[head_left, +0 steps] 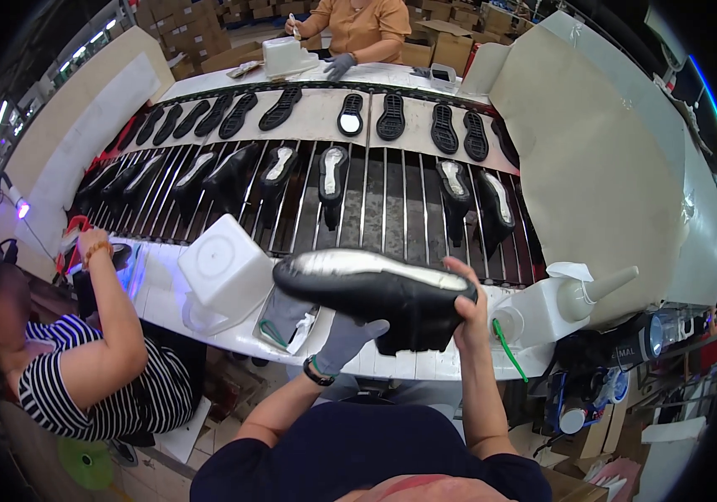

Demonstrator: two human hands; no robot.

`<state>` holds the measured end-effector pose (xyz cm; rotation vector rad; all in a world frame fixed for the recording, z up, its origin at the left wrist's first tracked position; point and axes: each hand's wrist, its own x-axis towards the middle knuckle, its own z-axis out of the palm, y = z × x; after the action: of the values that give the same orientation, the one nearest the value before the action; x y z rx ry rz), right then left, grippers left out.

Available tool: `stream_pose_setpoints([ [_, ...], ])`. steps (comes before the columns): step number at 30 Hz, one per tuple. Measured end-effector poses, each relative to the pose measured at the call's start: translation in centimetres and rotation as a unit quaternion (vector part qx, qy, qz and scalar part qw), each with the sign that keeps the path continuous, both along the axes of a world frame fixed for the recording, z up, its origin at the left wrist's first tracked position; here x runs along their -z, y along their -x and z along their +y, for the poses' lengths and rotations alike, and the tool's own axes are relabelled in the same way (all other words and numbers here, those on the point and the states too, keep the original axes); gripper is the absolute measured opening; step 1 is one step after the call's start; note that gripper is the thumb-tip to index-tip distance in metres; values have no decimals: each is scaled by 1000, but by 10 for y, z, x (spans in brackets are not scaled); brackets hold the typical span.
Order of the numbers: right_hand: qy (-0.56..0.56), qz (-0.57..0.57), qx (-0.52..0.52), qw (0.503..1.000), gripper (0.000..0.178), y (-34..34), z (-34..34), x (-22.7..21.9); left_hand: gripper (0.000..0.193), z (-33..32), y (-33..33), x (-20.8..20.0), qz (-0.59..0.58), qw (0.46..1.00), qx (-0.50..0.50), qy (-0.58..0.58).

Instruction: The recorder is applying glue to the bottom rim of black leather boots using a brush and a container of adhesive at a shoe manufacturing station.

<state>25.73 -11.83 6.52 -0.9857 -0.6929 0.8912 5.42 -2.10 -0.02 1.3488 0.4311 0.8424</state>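
Observation:
A black shoe upper (350,293) is held sole side up, toe to the left, with a whitish coated strip along its bottom. My bare right hand (470,305) grips its heel end. Below the middle of the upper is my left hand (343,341) in a grey glove, its thumb against the near side and its other fingers mostly hidden. Beyond, several similar black uppers (331,180) lie bottom up on a rack of metal rods (388,201). Black soles (391,117) line the pale shelf behind them.
White plastic containers (223,261) (542,311) stand on the bench left and right, a green-handled brush (509,351) by the right one. A small tray (287,322) sits between. A person in stripes (107,368) works at left, another in orange (362,29) across.

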Motion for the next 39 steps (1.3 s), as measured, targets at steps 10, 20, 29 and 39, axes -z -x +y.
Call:
stream_pose_setpoints([
  [10,168,-261,-4,951,57,7,-45,39,42,-23,4,21,19,991,-128,35],
  [20,25,-123,-86,988,76,-28,-55,-27,59,-12,7,83,70,986,-135,-61],
  [29,221,-458,-396,765,63,1,-45,-3,64,-33,25,98,167,959,-178,-143],
  [39,-489,201,-314,789,95,-24,-6,-100,66,-30,28,81,121,969,-175,-126],
])
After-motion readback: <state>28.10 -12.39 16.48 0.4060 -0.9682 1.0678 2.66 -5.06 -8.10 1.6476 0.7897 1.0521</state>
